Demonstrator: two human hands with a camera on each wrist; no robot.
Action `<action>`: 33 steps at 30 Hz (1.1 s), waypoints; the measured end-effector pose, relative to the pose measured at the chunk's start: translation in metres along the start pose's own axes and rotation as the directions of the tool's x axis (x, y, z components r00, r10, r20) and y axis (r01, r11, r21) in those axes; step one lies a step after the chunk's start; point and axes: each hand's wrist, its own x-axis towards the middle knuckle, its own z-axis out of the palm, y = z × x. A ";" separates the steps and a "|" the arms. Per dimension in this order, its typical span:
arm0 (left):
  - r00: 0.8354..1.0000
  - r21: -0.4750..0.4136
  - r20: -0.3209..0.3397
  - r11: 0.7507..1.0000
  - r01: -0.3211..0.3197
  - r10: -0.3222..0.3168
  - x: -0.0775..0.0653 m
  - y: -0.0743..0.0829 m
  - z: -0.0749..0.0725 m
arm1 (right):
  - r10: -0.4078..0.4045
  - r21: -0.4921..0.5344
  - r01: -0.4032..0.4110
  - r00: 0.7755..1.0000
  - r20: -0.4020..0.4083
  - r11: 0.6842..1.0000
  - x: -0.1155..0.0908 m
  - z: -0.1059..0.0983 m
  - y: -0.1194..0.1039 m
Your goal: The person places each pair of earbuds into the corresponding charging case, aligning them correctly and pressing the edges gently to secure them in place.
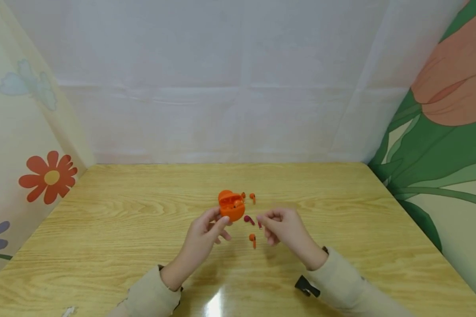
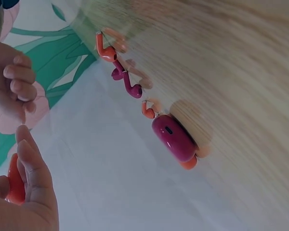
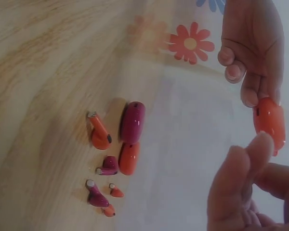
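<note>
My left hand (image 1: 200, 233) holds an orange earbud case (image 1: 233, 213) by its edge, thumb in front and lid raised. An orange earbud (image 1: 237, 204) shows inside it. Right of the case, my right hand (image 1: 284, 226) hovers with loosely curled fingers, thumb and index close together; nothing shows between them. Just below its fingertips in the head view is a magenta earbud (image 1: 259, 225), and another magenta earbud (image 1: 248, 219) lies to the left. One orange earbud (image 1: 252, 240) lies nearer me. Two more, including one orange earbud (image 1: 252, 197), are farther back.
The wrist views show a closed magenta case (image 3: 133, 122) on the wooden table (image 1: 143, 189), beside a second orange case (image 3: 129, 159). A black clip-like piece (image 1: 307, 286) lies by the right sleeve. A pale wall (image 1: 230, 123) stands behind, with flower-painted panels at both sides.
</note>
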 end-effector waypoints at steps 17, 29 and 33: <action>1.000 -0.005 0.011 1.000 0.014 -0.014 0.001 -0.001 -0.002 | 0.084 -0.068 -0.076 0.990 0.116 0.995 0.005 0.001 0.020; 0.999 -0.014 0.028 0.999 0.029 -0.028 -0.001 0.001 -0.002 | 0.139 -0.098 -0.122 0.973 0.183 0.988 0.006 0.003 0.026; 0.999 -0.015 0.020 0.999 0.030 -0.030 -0.001 0.001 -0.002 | 0.173 -0.129 -0.148 0.961 0.216 0.981 0.008 0.004 0.031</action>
